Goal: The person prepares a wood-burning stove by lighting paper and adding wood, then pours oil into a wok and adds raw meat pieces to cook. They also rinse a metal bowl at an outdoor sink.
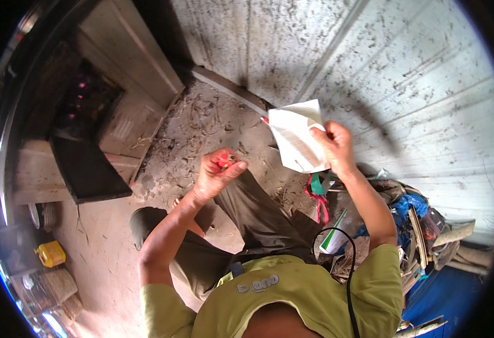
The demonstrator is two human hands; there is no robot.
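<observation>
My left hand [217,175] is curled around a small red lighter [226,160], its metal end showing near the thumb; most of its body is hidden by my fingers. To the right, my right hand [335,145] pinches a creased white sheet of paper [295,135] between thumb and fingers. Lines of print cover part of the sheet, and its lower edge is bent. A gap separates the paper from the lighter. Both hands are raised above the dirt-strewn floor [204,114], in front of my dark trousers [259,207].
A pale sheet wall [356,55] rises ahead and to the right. At right lies a heap of wood pieces [453,236] and blue plastic [415,205], near a red ribbon [322,207]. Leftward are a black panel [90,171] and a yellow jug [52,254]. A black cable [351,270] crosses my shirt.
</observation>
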